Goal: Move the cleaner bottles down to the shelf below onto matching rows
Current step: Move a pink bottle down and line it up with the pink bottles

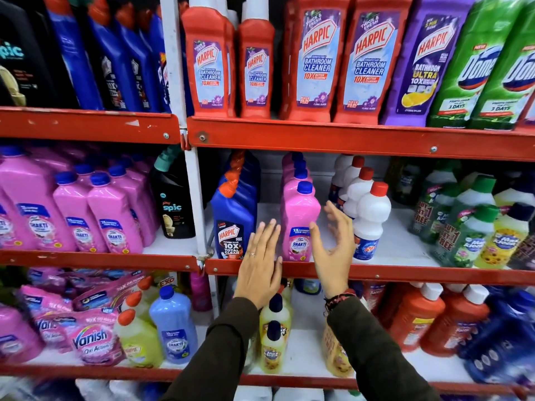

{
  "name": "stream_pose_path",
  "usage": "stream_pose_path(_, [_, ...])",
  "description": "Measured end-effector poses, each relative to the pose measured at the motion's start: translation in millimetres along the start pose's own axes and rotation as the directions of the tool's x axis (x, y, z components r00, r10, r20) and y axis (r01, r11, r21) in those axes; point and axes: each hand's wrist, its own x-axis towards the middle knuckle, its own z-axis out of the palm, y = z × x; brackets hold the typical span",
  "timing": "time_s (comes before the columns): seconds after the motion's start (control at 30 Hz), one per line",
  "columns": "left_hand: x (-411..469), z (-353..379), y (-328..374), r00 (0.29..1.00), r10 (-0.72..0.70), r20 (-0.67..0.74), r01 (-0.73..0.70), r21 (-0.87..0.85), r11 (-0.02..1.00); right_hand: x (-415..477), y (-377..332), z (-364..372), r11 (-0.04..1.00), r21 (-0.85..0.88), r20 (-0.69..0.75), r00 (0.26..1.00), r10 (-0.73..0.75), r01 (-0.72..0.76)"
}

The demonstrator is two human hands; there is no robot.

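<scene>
A row of pink Shakti bottles (299, 218) with blue caps stands on the middle shelf (376, 274). My left hand (262, 266) hovers open just left of the front pink bottle, fingers spread, a ring on one finger. My right hand (333, 244) is open on the bottle's right side, palm turned toward it, not gripping. Left of the pink row is a row of blue Harpic bottles (231, 224). To the right stands a row of white bottles with red caps (369, 215). Red Harpic bathroom cleaner bottles (315, 62) fill the top shelf.
More pink bottles (95, 212) and a black Spic bottle (173, 209) stand left of the white upright (197, 204). Green and yellow bottles (469, 227) crowd the right. The lower shelf holds yellow bottles (273, 337), orange bottles (419, 316) and Vanish pouches (92, 340).
</scene>
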Motion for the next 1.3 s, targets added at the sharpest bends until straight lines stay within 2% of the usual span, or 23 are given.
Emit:
stream_pose_path(0.03, [-1.0,-4.8,-2.4,0.998,0.012,-0.054,-0.012,-0.003,1.0,-3.5,-5.1,5.9,0.999,-0.008,-0.02,0.999,-0.041,0.041])
stream_pose_path(0.1, [-1.4,-14.7,-8.2,0.985,-0.051,-0.164,0.04,-0.067,0.997,-11.1,-14.3,21.2,0.998,-0.012,0.049,0.997,-0.055,0.055])
stream_pose_path(0.13, [-1.3,-19.8,-11.2,0.968,-0.129,-0.217,0.102,-0.129,0.986,-16.5,-16.9,30.3,1.0,-0.001,0.121,0.992,-0.019,0.019])
stream_pose_path(0.2, [-0.2,-29.0,-17.3,0.898,-0.342,-0.276,0.25,-0.319,0.914,-28.9,-19.5,49.2,0.986,0.039,0.292,0.945,0.144,-0.162])
stream_pose_path(0.27, [1.0,-37.1,-25.8,0.822,-0.533,-0.199,0.368,-0.527,0.766,-41.9,-17.6,67.8,0.927,0.056,0.422,0.851,0.314,-0.37])
stream_pose_path(0.33, [0.0,-42.6,-35.8,0.79,-0.611,-0.06,0.449,-0.621,0.642,-52.6,-14.2,82.8,0.879,0.036,0.48,0.779,0.402,-0.476])
stream_pose_path(0.4, [-2.2,-47.8,-46.2,0.792,-0.608,0.044,0.503,-0.611,0.611,-60.5,-13.5,93.5,0.857,0.046,0.486,0.761,0.43,-0.513])
stream_pose_path(0.53, [-6.5,-49.2,-55.8,0.801,-0.589,0.104,0.541,-0.546,0.64,-65.2,-13.5,100.8,0.831,0.098,0.465,0.763,0.449,-0.548])
stream_pose_path(0.7, [-5.5,-48.5,-57.3,0.813,-0.571,0.112,0.537,-0.523,0.662,-61.4,-16.1,99.8,0.827,0.084,0.473,0.753,0.458,-0.556])
stream_pose_path(0.8, [-5.1,-43.5,-52.3,0.787,-0.612,0.076,0.555,-0.521,0.649,-63.4,-14.1,94.9,0.862,0.045,0.466,0.773,0.429,-0.506])
stream_pose_path(0.93, [-18.0,-34.6,-18.8,0.756,-0.619,-0.213,0.512,-0.397,0.762,-73.2,-14.1,74.0,0.955,-0.08,0.199,0.934,0.297,-0.287])
stream_pose_path(1.0, [-25.2,-24.5,-1.5,0.797,-0.559,-0.228,0.466,-0.357,0.81,-71.9,-10.1,58.5,0.965,-0.04,0.048,0.964,0.26,-0.259])
stream_pose_path(1.07, [-26.6,-13.2,13.9,0.867,-0.473,-0.159,0.386,-0.388,0.837,-61.4,-3.2,41.4,0.956,-0.024,-0.054,0.956,0.29,-0.291])
stream_pose_path(1.13, [-21.2,-3.9,27.4,0.91,-0.414,-0.03,0.344,-0.504,0.792,-47.2,4.2,26.0,0.924,-0.051,-0.034,0.925,0.378,-0.38])
stream_pose_path(1.2, [-10.1,3.9,36.4,0.909,-0.397,0.13,0.394,-0.582,0.711,-37.8,13.5,16.9,0.89,-0.03,0.068,0.888,0.455,-0.454])
stream_pose_path(1.3, [8.8,15.9,39.6,0.871,-0.412,0.269,0.488,-0.578,0.654,-36.4,20.9,8.4,0.899,-0.031,0.172,0.884,0.435,-0.437])
